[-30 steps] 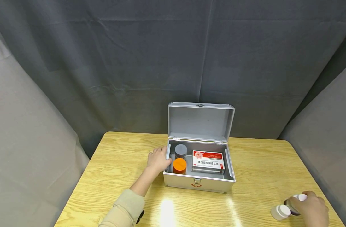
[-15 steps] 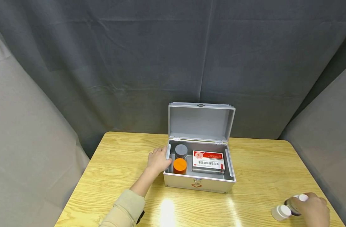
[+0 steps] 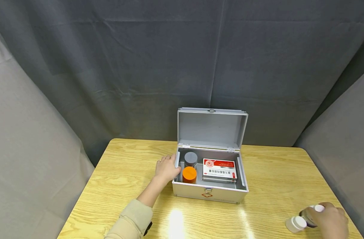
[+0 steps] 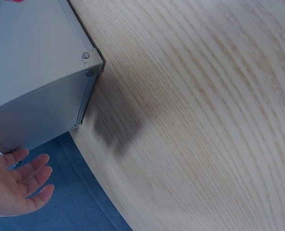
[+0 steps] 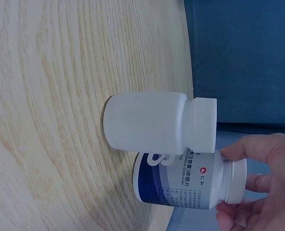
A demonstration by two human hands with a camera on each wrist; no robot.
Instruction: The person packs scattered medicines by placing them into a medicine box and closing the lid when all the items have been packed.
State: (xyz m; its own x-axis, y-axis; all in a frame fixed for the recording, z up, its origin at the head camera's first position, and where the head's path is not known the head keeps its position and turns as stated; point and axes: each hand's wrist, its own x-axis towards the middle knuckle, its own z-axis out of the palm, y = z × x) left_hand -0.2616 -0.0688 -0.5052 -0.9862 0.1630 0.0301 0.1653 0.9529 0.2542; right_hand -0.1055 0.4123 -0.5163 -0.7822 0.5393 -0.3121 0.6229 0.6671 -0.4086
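A silver first-aid case (image 3: 210, 196) stands with its lid raised on the table. My left hand (image 3: 167, 168) rests at its left rim, thumb over the edge; in the left wrist view the fingers (image 4: 34, 168) are loosely bent beside the wall. At the right, my right hand (image 3: 332, 220) holds a pill bottle (image 5: 190, 185) by its white cap, thumb on one side and fingers on the other. This bottle has a grey and dark blue label. Right beside it stands a plain white pill bottle (image 5: 147, 122), overlapping it in the right wrist view.
Inside the case are a grey-lidded jar (image 3: 190, 158), an orange-lidded jar (image 3: 189, 175) and a red and white medicine box (image 3: 219, 168). A wood-grain table (image 3: 134, 154) lies under everything. Dark grey cloth (image 3: 158, 66) hangs behind it, with lighter cloth on both sides.
The right hand has shifted very slightly to the right, still at the labelled bottle's cap. The left hand and the case stay in place.
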